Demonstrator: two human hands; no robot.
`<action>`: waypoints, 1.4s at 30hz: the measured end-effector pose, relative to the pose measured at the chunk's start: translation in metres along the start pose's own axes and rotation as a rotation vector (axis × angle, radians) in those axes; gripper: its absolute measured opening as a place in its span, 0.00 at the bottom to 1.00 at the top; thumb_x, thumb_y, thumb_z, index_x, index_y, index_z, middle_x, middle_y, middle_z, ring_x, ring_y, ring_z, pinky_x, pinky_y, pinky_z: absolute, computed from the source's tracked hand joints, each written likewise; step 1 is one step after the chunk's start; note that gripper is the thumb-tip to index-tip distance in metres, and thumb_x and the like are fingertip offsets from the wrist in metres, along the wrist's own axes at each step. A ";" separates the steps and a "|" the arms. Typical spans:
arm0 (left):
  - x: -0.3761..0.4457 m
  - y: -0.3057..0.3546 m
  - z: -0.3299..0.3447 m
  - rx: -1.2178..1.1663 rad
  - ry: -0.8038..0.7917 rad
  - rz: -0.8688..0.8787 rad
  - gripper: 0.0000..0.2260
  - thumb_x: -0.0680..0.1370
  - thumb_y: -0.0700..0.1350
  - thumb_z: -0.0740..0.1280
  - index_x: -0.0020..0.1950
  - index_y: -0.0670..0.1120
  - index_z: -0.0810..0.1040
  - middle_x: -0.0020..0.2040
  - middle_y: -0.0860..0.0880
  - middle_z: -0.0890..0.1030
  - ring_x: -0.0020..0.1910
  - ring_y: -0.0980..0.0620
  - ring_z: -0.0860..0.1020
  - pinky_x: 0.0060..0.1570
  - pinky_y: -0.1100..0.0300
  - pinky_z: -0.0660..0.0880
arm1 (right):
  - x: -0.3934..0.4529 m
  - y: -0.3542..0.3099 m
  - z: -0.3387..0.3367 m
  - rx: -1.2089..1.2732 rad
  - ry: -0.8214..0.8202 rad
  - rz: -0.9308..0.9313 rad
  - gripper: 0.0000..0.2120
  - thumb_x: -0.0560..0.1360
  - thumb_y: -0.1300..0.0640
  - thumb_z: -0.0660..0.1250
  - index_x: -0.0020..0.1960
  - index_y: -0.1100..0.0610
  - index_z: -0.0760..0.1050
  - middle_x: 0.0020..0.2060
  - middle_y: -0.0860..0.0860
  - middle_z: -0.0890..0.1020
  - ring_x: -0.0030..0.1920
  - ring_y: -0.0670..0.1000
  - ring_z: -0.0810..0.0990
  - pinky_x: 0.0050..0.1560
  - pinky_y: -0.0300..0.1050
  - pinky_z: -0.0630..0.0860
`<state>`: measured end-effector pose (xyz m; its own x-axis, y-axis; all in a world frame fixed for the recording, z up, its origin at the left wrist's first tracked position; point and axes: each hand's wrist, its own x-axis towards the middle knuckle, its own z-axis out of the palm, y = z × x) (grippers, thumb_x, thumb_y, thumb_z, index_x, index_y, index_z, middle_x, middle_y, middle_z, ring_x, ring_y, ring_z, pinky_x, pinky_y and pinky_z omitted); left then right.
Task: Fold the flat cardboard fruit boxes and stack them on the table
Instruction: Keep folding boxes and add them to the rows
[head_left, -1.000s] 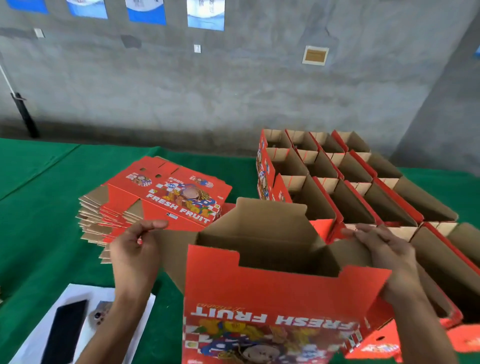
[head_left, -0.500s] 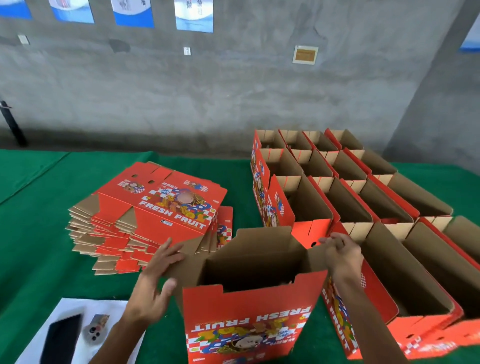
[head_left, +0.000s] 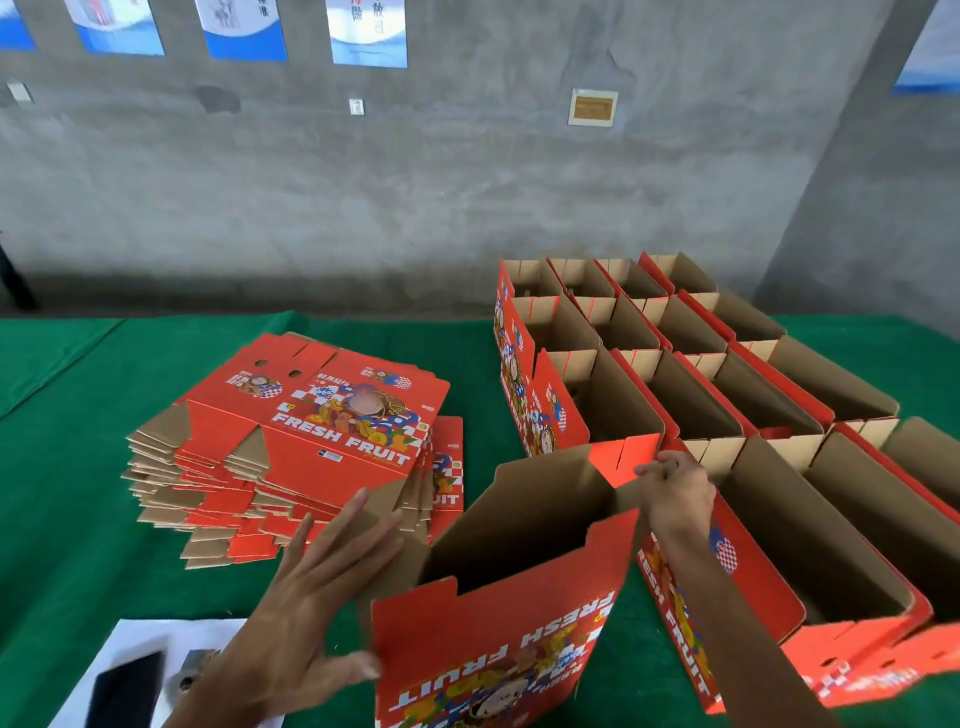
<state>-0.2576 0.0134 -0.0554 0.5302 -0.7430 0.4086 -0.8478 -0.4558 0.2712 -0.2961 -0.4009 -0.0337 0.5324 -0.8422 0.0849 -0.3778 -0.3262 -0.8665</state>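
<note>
Lowered to the tabletop (head_left: 78, 467), our box (head_left: 498, 639) stands erected, left hand (head_left: 317, 587) flat against it, right hand (head_left: 675, 493) pinching its flap; stacking likely next.

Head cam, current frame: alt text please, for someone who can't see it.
A person's left hand presses flat on the side of an opened red fruit box while the right hand pinches its far corner flap. Left lies a stack of flat boxes; right stand rows of folded boxes on the green table.
</note>
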 end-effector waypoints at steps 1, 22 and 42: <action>0.001 0.001 0.001 0.019 0.021 0.024 0.39 0.78 0.75 0.52 0.80 0.51 0.67 0.82 0.54 0.62 0.83 0.42 0.54 0.75 0.30 0.54 | 0.000 0.000 -0.001 -0.012 0.002 -0.011 0.12 0.82 0.62 0.63 0.64 0.60 0.78 0.52 0.54 0.86 0.60 0.58 0.81 0.66 0.62 0.76; 0.056 0.030 0.053 -0.306 0.247 -0.193 0.44 0.76 0.26 0.65 0.84 0.55 0.51 0.85 0.53 0.48 0.79 0.48 0.64 0.63 0.72 0.71 | -0.063 0.036 -0.010 0.230 -0.474 -0.539 0.19 0.79 0.66 0.70 0.61 0.44 0.83 0.72 0.37 0.75 0.74 0.39 0.69 0.73 0.35 0.65; 0.080 0.023 0.070 -0.399 -0.170 -0.585 0.42 0.73 0.78 0.57 0.81 0.58 0.53 0.81 0.58 0.51 0.76 0.50 0.65 0.74 0.43 0.68 | -0.064 0.035 0.001 -0.427 -0.577 -0.629 0.32 0.74 0.25 0.62 0.73 0.38 0.70 0.71 0.33 0.68 0.73 0.38 0.61 0.78 0.51 0.55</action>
<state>-0.2359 -0.0914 -0.0777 0.8577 -0.5132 -0.0325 -0.3391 -0.6121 0.7144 -0.3426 -0.3583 -0.0693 0.9807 -0.1548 0.1197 -0.0789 -0.8727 -0.4819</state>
